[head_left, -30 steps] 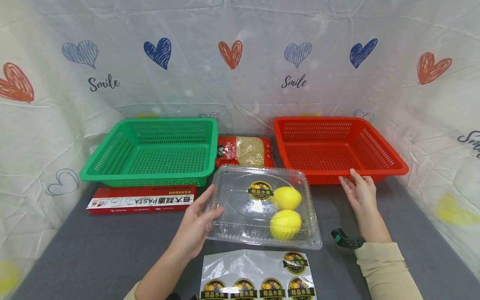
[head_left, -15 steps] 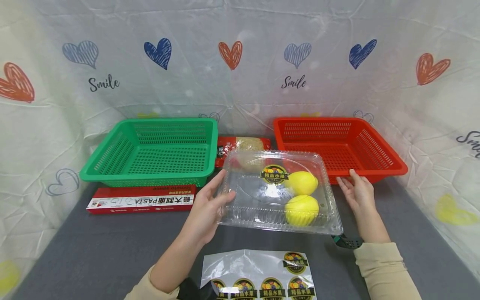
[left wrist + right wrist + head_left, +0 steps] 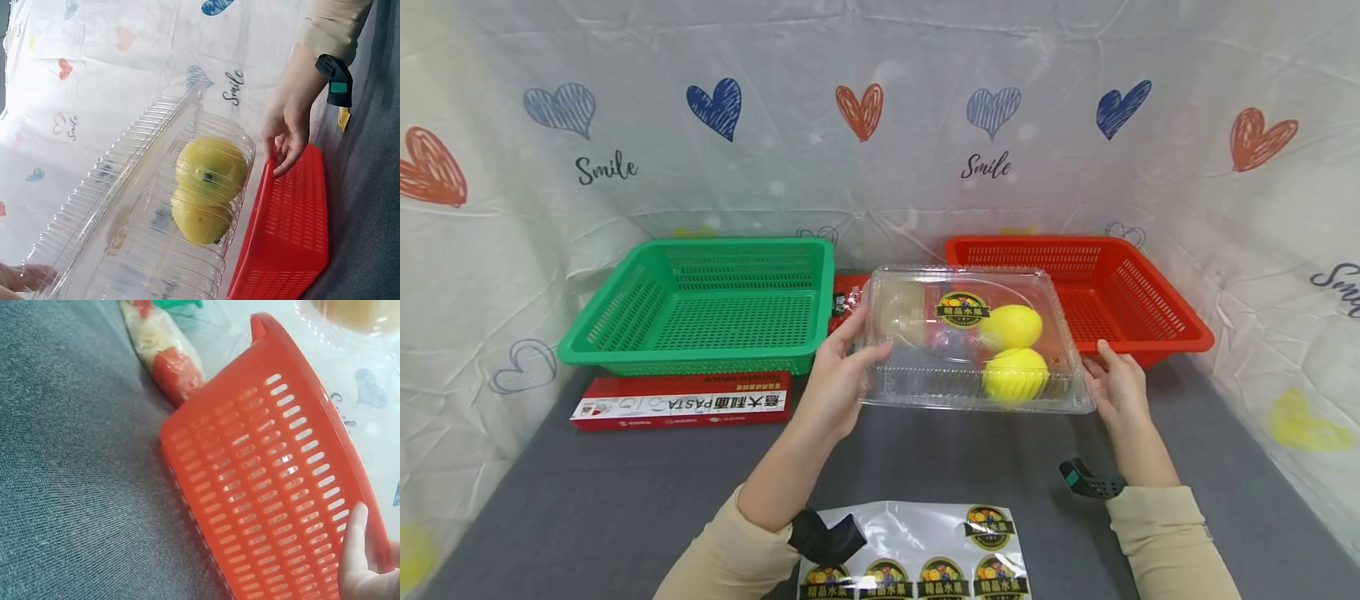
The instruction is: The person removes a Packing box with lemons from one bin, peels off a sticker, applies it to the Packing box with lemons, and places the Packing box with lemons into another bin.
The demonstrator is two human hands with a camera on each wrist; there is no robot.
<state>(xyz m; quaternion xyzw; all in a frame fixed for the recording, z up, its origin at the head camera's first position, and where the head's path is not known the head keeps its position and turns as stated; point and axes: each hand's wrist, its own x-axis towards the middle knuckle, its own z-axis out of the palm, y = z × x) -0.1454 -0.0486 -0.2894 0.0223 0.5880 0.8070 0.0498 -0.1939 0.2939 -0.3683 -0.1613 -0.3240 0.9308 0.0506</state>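
My left hand [image 3: 837, 379] holds a clear plastic clamshell box [image 3: 925, 382] by its left side, thumb on top. The box is raised off the table, over the front left part of the red basket [image 3: 1165, 346]. Its lid appears closed, and an oval fruit label [image 3: 962, 310] is on top. Two yellow lemons [image 3: 211, 169] sit at the box's right end. My right hand [image 3: 1120, 387] pinches the red basket's front rim, one digit on the outer wall [image 3: 250, 487] in the right wrist view. The box's right front corner is close to those fingers.
At the left stands a green basket [image 3: 700, 367], with a red pasta box [image 3: 681, 402] before it. A red noodle bag [image 3: 848, 292], partly hidden, lies between the baskets. A sheet of labels [image 3: 910, 533] lies at the table's front. A printed curtain [image 3: 880, 183] closes off the back.
My left hand has carried the clear box up, away from me and to the right, from above the table to over the red basket's near edge. My right hand has stayed at the rim.
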